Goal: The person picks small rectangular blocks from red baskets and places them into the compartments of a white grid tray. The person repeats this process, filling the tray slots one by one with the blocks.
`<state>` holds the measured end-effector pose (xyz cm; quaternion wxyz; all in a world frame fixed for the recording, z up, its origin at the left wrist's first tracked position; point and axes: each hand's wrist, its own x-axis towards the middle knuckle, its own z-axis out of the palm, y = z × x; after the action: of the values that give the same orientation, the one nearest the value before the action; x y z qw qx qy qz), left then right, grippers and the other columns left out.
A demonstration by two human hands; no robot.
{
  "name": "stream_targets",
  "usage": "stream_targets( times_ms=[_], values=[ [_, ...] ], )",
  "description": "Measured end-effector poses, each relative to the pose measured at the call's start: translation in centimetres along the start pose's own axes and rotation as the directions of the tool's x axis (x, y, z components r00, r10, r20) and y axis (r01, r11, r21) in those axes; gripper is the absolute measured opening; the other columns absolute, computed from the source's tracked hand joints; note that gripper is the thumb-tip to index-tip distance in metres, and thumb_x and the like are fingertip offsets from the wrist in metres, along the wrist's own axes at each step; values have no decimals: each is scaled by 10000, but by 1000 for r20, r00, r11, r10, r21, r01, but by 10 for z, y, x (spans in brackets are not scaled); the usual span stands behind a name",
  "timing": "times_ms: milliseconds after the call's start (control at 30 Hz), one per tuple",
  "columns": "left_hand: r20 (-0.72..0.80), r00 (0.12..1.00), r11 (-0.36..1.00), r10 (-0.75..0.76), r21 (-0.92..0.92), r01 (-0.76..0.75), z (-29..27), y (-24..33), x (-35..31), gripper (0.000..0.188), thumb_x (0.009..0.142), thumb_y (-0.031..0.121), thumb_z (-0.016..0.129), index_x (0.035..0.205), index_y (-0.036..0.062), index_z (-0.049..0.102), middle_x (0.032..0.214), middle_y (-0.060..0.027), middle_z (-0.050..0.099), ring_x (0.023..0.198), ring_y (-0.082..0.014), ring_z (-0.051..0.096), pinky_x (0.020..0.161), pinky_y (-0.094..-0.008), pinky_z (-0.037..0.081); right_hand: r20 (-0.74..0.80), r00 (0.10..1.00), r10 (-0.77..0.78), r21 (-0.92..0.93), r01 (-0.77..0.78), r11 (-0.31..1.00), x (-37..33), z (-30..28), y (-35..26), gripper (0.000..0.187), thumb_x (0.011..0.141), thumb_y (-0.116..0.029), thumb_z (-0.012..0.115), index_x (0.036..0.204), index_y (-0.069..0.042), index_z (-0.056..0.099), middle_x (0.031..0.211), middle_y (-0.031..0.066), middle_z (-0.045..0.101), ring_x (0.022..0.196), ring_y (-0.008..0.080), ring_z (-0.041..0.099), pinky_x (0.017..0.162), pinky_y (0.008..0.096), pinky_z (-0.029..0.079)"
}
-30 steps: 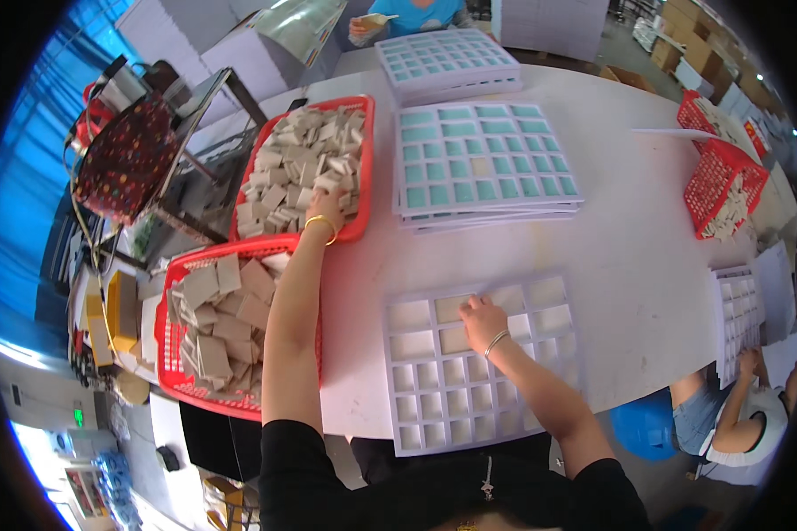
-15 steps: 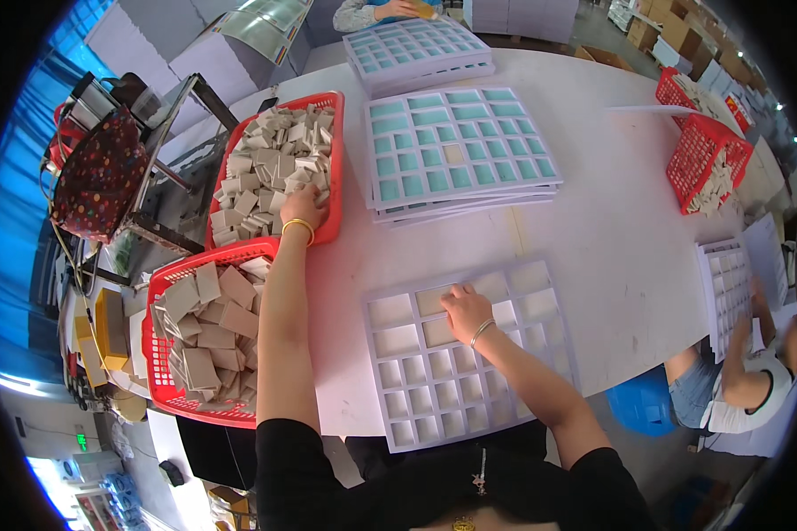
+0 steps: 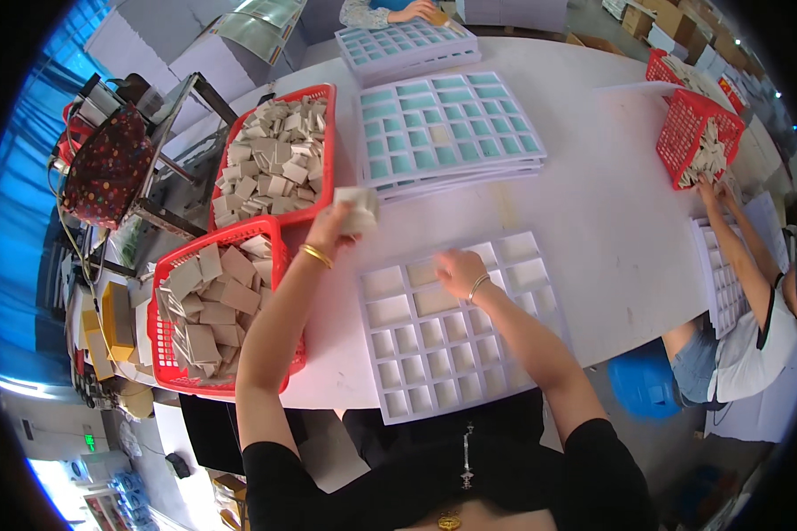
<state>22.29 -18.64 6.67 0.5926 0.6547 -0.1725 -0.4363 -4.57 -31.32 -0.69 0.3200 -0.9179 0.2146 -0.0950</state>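
A few beige cardboard pieces (image 3: 358,211), blurred by motion, are held in my left hand (image 3: 329,228) between the red basket and the white tray. My right hand (image 3: 462,273) hangs over the upper part of the white compartment tray (image 3: 456,329), its fingers curled down; whatever they hold is hidden. Beside those fingertips, two larger compartments have beige boards, one a cardboard board (image 3: 437,302) just below the hand. The far red basket (image 3: 329,133) is full of small cardboard pieces (image 3: 279,159). A nearer red basket (image 3: 276,257) holds larger cardboard squares (image 3: 217,314).
Beyond my tray stand stacked trays with turquoise-bottomed compartments (image 3: 452,124). A person's hand (image 3: 412,11) works over another stack (image 3: 407,44) at the far edge. On the right, a seated person (image 3: 753,292) reaches to a red basket (image 3: 698,137).
My left hand has come out of the far basket and moved right with cardboard pieces in it. My right hand has lifted slightly from the tray's compartment. The right-hand person has reached toward their basket.
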Motion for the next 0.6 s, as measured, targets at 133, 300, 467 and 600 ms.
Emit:
stream_targets(
  times_ms=[133,300,467,600],
  values=[
    [156,967,979,-200,78,190,52,-28,-84,491,812,379,626,1112,-1,548,894,-106,639,750,-212,653,581,-351,551,-245,960,135,693,76,717,-12,-35,-48,524,788,-257,702,1245,-78,518,1034,107,584,822,242,583,723,333,488],
    [205,954,949,-218,-184,256,82,-72,-134,480,829,337,607,1196,43,511,1052,-117,622,922,-237,649,732,-381,580,-233,921,-311,250,366,896,-41,-32,-81,411,823,-190,669,1188,-44,549,996,102,572,743,188,570,688,309,480],
    [152,986,797,-73,-585,149,112,-98,-159,472,921,376,573,1281,110,426,1193,-85,540,1109,-234,545,923,-439,473,-290,956,-29,404,150,902,-59,4,-84,354,846,-182,649,1153,-30,559,911,88,571,673,163,554,628,300,467],
    [59,996,727,69,-687,-10,125,-120,-166,416,926,410,551,1224,122,519,1161,-57,585,1059,-194,579,883,-366,499,-217,969,123,575,25,818,-70,10,-97,329,875,-172,630,1148,-8,546,881,75,583,682,117,552,626,268,465]
  ],
)
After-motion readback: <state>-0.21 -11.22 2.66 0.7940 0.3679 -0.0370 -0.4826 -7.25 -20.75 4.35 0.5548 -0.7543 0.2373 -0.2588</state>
